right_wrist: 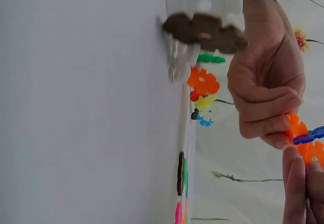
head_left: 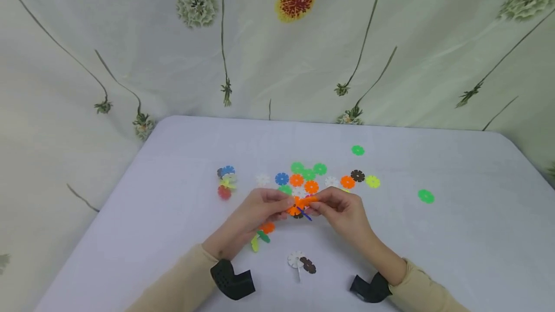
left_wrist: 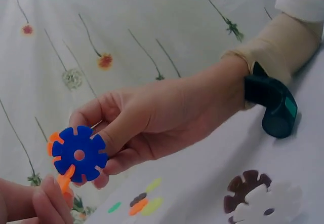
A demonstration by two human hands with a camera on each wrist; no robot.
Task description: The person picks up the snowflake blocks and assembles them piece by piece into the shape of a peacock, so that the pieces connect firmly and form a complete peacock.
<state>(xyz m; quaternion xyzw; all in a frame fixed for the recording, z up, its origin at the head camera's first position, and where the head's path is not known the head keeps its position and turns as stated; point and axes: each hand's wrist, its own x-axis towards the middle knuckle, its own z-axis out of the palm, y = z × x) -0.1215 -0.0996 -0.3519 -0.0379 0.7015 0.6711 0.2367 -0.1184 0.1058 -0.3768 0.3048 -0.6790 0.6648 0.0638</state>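
Between the fingertips of both hands is a cluster of notched discs: an orange disc, a second orange one seen at a slant, and a blue disc with an orange edge in one notch. My left hand pinches the orange part from the left. From the right, my right hand grips the cluster with thumb and fingers. The right wrist view shows the blue disc edge-on against the orange. Fingers cover part of each join.
Loose discs lie behind the hands, including a blue one and lone green ones. A mixed pile is left. Near the front, a white disc touches a brown one; orange, green and yellow pieces lie by my left wrist.
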